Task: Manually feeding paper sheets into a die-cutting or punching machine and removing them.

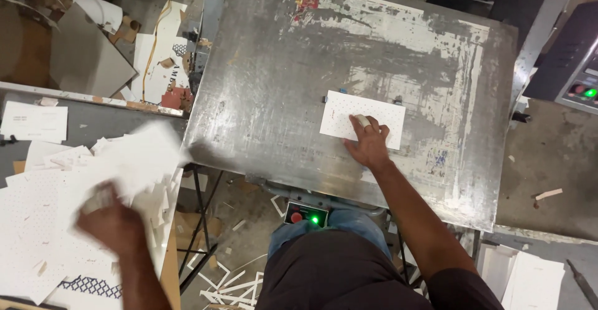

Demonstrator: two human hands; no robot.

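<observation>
My right hand (369,142) presses flat on a white dotted card (362,119) that lies on the worn metal plate (280,86) of a machine, against small stops at the card's top edge. My left hand (112,223) is blurred with motion over a loose heap of white cards (75,198) on the left table, gripping a white card (146,154) that sticks up toward the plate's edge.
A control box (306,213) with a red button and a green light sits under the plate's front edge. Cardboard scraps (156,55) litter the floor at the upper left. A panel with lit buttons (582,89) stands at the right. More white sheets (529,279) lie at the lower right.
</observation>
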